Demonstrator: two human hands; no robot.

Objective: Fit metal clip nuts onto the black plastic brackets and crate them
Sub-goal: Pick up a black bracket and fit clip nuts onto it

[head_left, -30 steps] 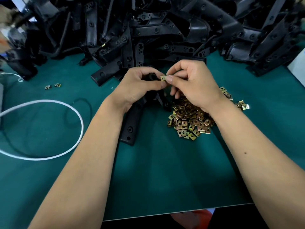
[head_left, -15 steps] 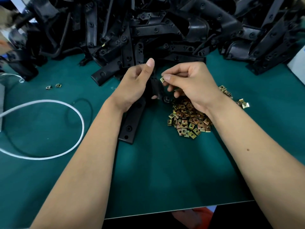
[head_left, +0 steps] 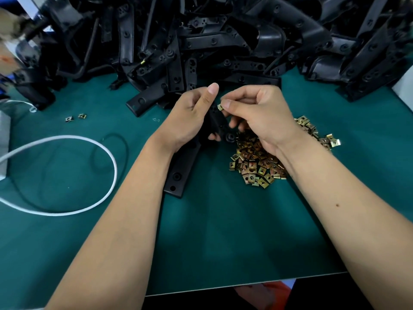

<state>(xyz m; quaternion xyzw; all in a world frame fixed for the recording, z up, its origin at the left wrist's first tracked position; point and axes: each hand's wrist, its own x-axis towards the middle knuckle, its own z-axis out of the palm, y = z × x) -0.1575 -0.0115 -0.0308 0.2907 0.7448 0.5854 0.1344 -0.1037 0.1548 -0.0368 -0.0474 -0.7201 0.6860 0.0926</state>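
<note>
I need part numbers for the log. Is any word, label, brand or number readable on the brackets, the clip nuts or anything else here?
None can be read.
Held bracket: holes only, no visible text.
Pile of brackets: no marking legible.
Clip nuts: too small to show any stamp.
Cardboard piece at the left edge: a small red mark, too blurred to read.

Against a second ago, the left hand no longer closes its thumb over the bracket's top; the thumb now sticks straight up. The right hand sits slightly nearer and right, its clip nut drawn just off the bracket's top end.
</note>
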